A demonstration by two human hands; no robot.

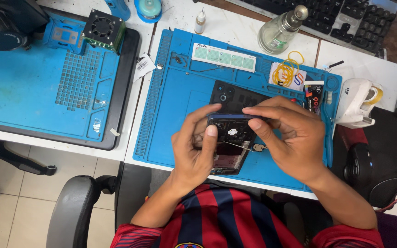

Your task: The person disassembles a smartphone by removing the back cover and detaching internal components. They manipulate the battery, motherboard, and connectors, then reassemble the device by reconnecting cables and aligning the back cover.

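An opened smartphone [229,142], its dark inner parts showing, is held above the blue repair mat [175,115]. My left hand [194,149] grips its left side, thumb resting on the inside near the camera block. My right hand [290,138] holds the phone's top right edge, with the index finger stretched along the top and the thumb on the inner parts. A black back cover [233,97] with camera holes lies flat on the mat just beyond the phone. A thin strip and a small metal piece [257,147] stick out to the phone's right.
A glass liquid bottle [279,32], a small dropper bottle [200,22], yellow rubber bands [286,70] and a white tape dispenser [357,103] stand around the mat. A second blue mat [28,87] with a small fan block [103,30] lies left. A keyboard [341,16] is at the back.
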